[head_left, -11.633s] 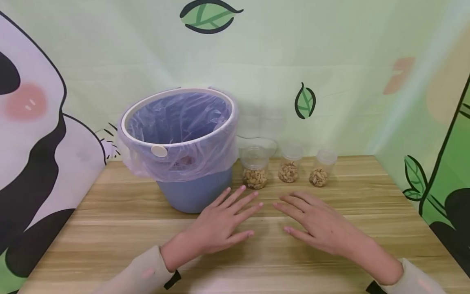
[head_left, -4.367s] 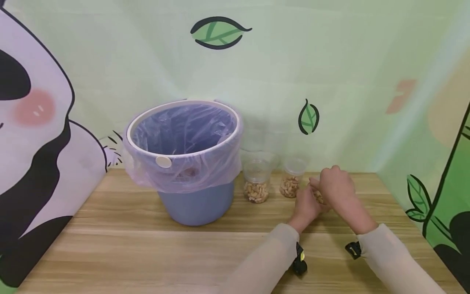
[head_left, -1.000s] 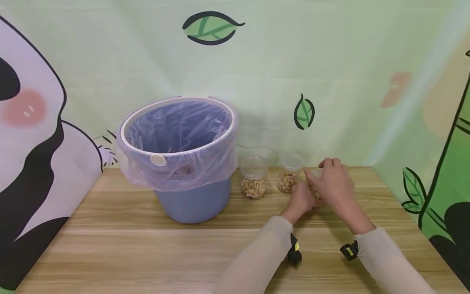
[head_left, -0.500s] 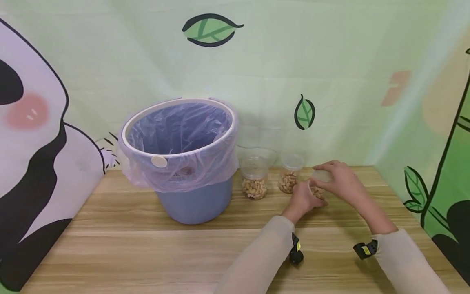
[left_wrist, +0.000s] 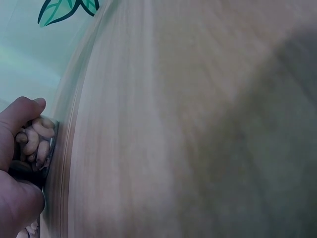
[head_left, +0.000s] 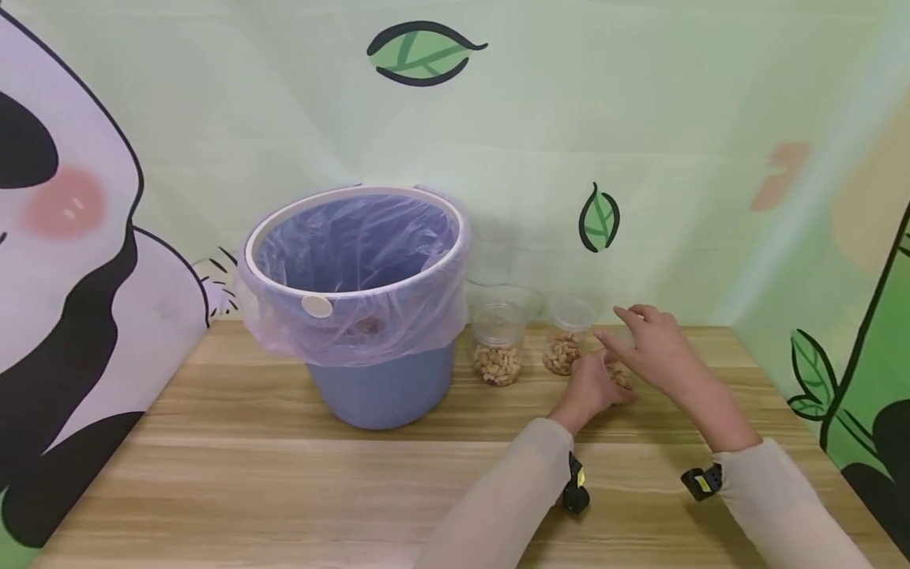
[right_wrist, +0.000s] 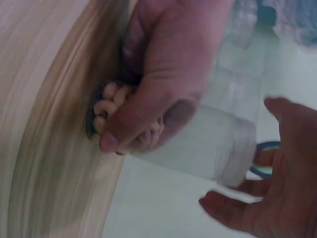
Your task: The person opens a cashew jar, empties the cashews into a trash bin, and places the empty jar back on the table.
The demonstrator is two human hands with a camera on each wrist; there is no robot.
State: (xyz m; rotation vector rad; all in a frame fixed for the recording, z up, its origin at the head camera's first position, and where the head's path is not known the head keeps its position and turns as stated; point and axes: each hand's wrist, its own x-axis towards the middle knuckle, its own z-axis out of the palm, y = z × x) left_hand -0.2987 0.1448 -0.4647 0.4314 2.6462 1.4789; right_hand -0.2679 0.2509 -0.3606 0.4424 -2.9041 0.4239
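My left hand [head_left: 588, 387] grips the lower part of a clear plastic jar [right_wrist: 183, 144] with cashews [left_wrist: 37, 141] in its bottom, standing on the wooden table at the right of the row. In the right wrist view its screw lid [right_wrist: 237, 153] sits on top. My right hand [head_left: 657, 348] is spread around that lid, thumb and fingers apart, some fingertips behind it. Left of this jar stands a similar lidded jar of nuts [head_left: 563, 353]. A wider jar of nuts [head_left: 498, 359] comes beyond it.
A blue bucket [head_left: 384, 395] lined with a thin plastic bag [head_left: 370, 340] stands left of the jars. The wooden table [head_left: 284, 490] meets a printed cloth backdrop [head_left: 526, 118] behind the jars and at both sides.
At first both hands lay spread on the table. Then the left took hold of the rightmost jar and the right went to its lid. Lately the right fingers have spread apart around the lid.
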